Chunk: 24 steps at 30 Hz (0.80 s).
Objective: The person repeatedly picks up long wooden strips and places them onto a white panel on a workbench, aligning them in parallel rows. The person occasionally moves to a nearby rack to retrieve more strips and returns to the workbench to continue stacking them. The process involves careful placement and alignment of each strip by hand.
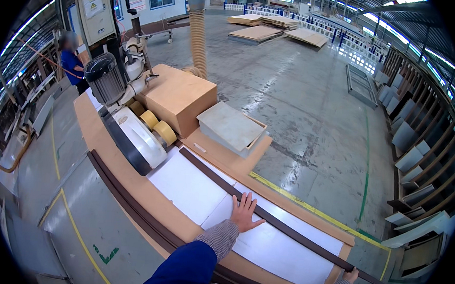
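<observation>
touching a dark strip [295,233], the left hand [243,215] has splayed fingers; the right hand [351,276] grips it, fingers curled.

One left hand [243,213], one right hand [351,275], one long dark strip [287,229]
Counts several more dark strips [125,197], too merged to number, then one work table [100,137] and at least two white panels [283,255] on it. Tallies at least three yellow rollers [164,133], one motor [105,77], one ribbed hose [197,46] and one control cabinet [100,27]. Adds one large brown box [186,95] and one grey-topped shallow box [231,124]. Farther off, takes in about four stacks of boards [255,34], one metal frame [348,79] on the floor and one other person [72,62]. Along the right, includes many grey panels [407,128], overlapping too closely for a sure total.
</observation>
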{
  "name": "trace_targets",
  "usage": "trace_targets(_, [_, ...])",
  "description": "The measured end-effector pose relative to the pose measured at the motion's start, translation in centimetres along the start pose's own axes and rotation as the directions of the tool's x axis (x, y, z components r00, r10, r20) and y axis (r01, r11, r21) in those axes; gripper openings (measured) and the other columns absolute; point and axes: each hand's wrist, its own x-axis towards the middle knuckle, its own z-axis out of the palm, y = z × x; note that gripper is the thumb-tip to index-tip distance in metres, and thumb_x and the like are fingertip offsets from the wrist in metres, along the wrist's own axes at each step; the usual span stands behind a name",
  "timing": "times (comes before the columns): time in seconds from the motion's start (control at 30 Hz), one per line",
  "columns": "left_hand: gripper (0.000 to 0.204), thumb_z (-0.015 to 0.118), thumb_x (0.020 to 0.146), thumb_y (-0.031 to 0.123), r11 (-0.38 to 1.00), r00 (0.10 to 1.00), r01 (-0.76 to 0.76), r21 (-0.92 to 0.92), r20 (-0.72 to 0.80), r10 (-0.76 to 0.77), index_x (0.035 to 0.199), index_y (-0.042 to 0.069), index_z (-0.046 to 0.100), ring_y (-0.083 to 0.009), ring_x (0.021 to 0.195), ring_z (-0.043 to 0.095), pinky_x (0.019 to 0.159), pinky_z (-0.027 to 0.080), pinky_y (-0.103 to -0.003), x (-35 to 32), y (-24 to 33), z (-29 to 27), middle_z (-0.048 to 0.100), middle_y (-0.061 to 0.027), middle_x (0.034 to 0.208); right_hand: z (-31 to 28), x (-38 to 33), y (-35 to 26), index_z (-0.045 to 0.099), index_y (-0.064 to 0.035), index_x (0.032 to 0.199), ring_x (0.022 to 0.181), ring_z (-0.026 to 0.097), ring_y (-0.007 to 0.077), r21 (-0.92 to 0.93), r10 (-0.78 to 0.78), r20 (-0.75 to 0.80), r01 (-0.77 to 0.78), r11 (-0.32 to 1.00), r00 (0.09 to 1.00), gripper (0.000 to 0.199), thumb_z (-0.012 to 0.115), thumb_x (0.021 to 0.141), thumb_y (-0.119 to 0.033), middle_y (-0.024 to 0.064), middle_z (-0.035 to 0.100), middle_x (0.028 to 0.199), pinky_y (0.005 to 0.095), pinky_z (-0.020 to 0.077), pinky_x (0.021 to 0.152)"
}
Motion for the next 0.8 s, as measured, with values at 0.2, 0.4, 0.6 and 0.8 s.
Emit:
trace_targets(0.2, [0.103,0.043,0.073,0.076,0.99,0.993,0.119,0.072,0.014,-0.121,0.136,-0.005,0.03,-0.0392,0.136,0.011,0.103,0.004,-0.065,2.7,-2.4,-0.8,0.017,-0.0243,0.146,0.9,-1.6,-3.5,0.054,0.0009,0.095,0.086,0.056,0.0173,0.838,0.003,0.391,-0.357,0.412,0.92,0.023,0.055,0.092,-0.022,0.0092,0.058,0.093,0.0261,0.0497,0.078])
trace_targets(0.4, [0.108,0.046,0.072,0.075,0.981,0.984,0.172,0.088,-0.055,-0.168,0.134,-0.011,0.029,-0.0454,0.135,0.008,0.106,0.005,-0.061,4.1,-4.3,-1.7,0.016,-0.0313,0.143,2.9,-3.5,-9.7,0.058,0.0031,0.095,0.072,0.061,0.0122,0.86,-0.199,0.384,-0.271,0.433,0.902,0.022,0.059,0.09,-0.018,0.0064,0.063,0.084,0.0191,0.0541,0.061])
trace_targets(0.6, [0.101,0.049,0.073,0.073,0.992,0.983,0.121,-0.029,-0.138,-0.124,0.134,-0.007,0.034,-0.0468,0.134,0.009,0.106,0.006,-0.06,4.2,-4.8,-1.7,0.014,-0.0333,0.142,5.3,-1.3,-9.7,0.058,0.0027,0.101,0.079,0.062,0.0137,0.827,0.035,0.335,-0.311,0.468,0.942,0.022,0.056,0.091,-0.017,0.007,0.063,0.093,0.018,0.0523,0.06])
trace_targets(0.8, [0.09,0.048,0.076,0.069,0.99,0.98,0.1,-0.101,-0.162,-0.116,0.134,0.001,0.038,-0.0437,0.135,0.011,0.106,0.007,-0.06,4.3,-4.9,-1.6,0.015,-0.0319,0.143,6.5,-7.2,-13.2,0.057,0.0014,0.108,0.079,0.061,0.0151,0.769,0.115,0.398,-0.399,0.499,0.91,0.027,0.059,0.09,-0.018,0.0073,0.063,0.095,0.0175,0.0522,0.06])
